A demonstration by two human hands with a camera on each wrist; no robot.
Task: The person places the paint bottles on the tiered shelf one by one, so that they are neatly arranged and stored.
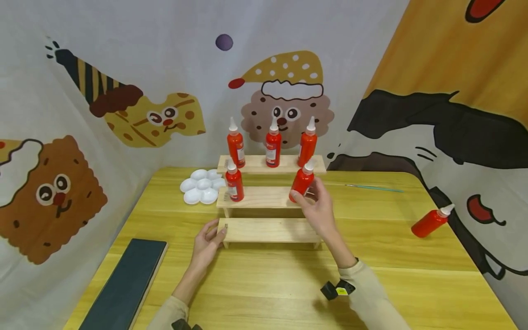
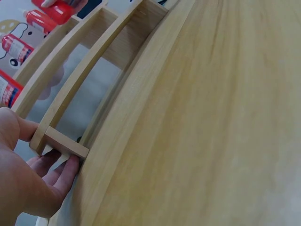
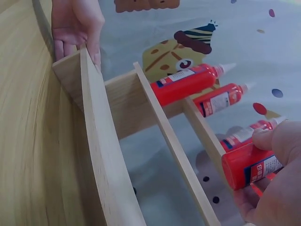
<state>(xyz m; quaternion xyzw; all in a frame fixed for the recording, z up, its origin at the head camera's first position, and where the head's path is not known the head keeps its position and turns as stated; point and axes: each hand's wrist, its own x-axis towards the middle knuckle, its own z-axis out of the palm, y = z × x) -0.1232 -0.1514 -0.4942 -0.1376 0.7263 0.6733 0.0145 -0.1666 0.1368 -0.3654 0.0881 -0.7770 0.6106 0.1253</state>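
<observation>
A three-step wooden rack (image 1: 264, 230) stands on the table. My left hand (image 1: 206, 245) grips the left end of its lowest step, thumb on the board and fingers at the side support in the left wrist view. With my right hand (image 1: 319, 206) I hold a red paint bottle (image 1: 302, 182) with a white nozzle, slightly tilted, at the right end of the middle step. In the right wrist view its base shows close to the boards. Another red bottle (image 1: 234, 183) stands upright at that step's left end. Three more, including the middle bottle (image 1: 273, 145), stand along the top step.
One red bottle (image 1: 431, 222) lies on its side at the table's right. A thin blue paintbrush (image 1: 374, 188) lies at the back right. A white flower-shaped palette (image 1: 202, 185) sits left of the rack, and a dark flat book-like object (image 1: 125, 284) lies front left.
</observation>
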